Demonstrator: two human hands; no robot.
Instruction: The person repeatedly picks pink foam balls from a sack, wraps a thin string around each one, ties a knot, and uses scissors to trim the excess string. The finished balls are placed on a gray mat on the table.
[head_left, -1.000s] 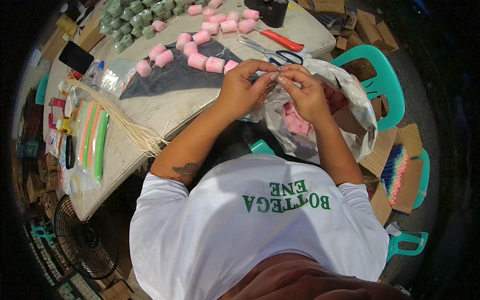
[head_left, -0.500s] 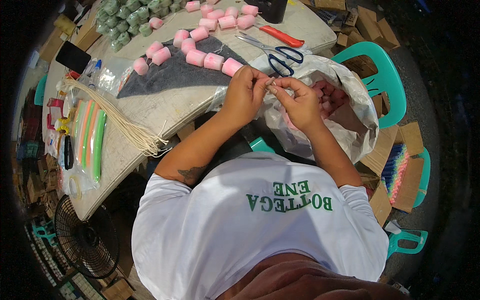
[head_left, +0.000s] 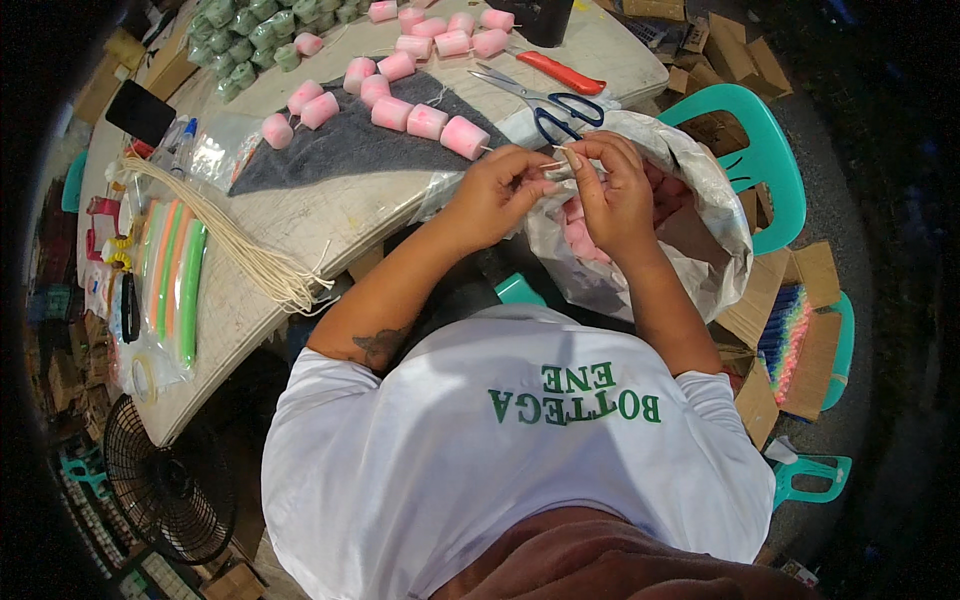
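Note:
Over the near edge of the table, my left hand [head_left: 500, 195] is closed, thumb and fingers pinching a thin white cord [head_left: 550, 166]. Close beside it, my right hand [head_left: 615, 190] is also closed, its thumb and fingertips around a small, slender brownish piece [head_left: 571, 158] whose kind I cannot make out. Just beyond my left hand, a pink-and-white cylinder [head_left: 465, 138] lies with a bit of cord sticking out of its end. More such cylinders [head_left: 427, 123] follow in a row on a dark grey cloth [head_left: 340, 165]. Blue-handled scissors [head_left: 545, 105] lie open beyond my hands.
A white sack [head_left: 715, 215] of pink pieces sits under my right hand. A red-handled cutter [head_left: 560, 72] lies past the scissors. Left on the table are a cord bundle [head_left: 230, 235], bagged coloured tubes [head_left: 190, 300] and a phone [head_left: 142, 112]. A green chair [head_left: 775, 170] stands right.
My hands have drawn slightly apart, the right one turning more upright, and cord shows between them. The nearest pink cylinder, earlier partly behind my left fingers, now shows whole.

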